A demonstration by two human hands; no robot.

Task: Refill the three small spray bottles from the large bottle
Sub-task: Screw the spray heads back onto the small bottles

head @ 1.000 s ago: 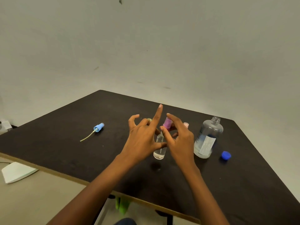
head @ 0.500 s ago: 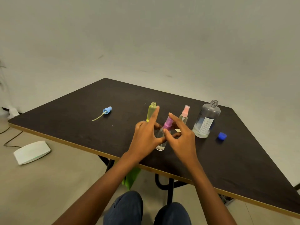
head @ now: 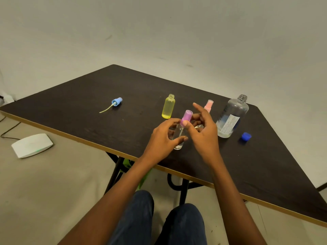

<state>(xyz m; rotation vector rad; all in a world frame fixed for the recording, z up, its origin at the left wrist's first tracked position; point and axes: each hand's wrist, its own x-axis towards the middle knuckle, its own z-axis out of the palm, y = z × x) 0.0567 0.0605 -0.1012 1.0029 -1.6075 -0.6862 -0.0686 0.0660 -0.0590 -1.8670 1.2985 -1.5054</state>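
Head view: both hands work the purple spray cap (head: 185, 117) at centre frame.
Left hand (head: 163, 138) grips the clear bottle (head: 178, 137) on the table (head: 88, 106); right hand (head: 201, 131) pinches the cap. Steady the bottle; turn only the cap.

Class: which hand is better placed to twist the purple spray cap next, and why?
Right hand: its fingers already pinch the purple cap, while the left hand steadies the clear bottle.

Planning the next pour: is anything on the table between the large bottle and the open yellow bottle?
Yes. The pink-capped bottle stands between the large bottle and the yellow bottle, with both hands nearby in front.
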